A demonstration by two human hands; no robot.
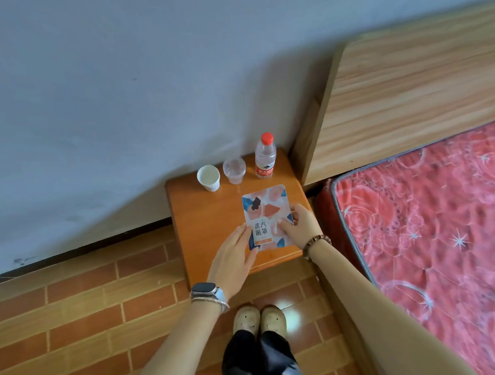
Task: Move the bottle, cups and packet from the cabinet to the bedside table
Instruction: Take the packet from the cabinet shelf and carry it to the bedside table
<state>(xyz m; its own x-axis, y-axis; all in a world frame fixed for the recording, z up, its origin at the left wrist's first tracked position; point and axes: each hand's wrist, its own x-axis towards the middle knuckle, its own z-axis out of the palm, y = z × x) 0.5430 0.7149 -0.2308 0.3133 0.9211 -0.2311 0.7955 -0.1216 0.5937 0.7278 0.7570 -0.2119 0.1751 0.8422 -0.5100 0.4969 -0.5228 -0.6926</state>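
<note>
My left hand [233,258] and right hand [300,224] pinch the packet [268,216] by its near side edges, flat on the table [204,220]. It looks light, thin and floppy, so edge grips suit it. Behind stand two cups [208,177] and the bottle [265,156].

Wooden headboard [410,85], red mattress [451,230], brick-pattern floor [73,319]

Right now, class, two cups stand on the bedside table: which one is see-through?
The clear plastic cup, the one next to the red-capped bottle. The other, the white paper cup, is opaque and stands farthest from the bottle.
</note>
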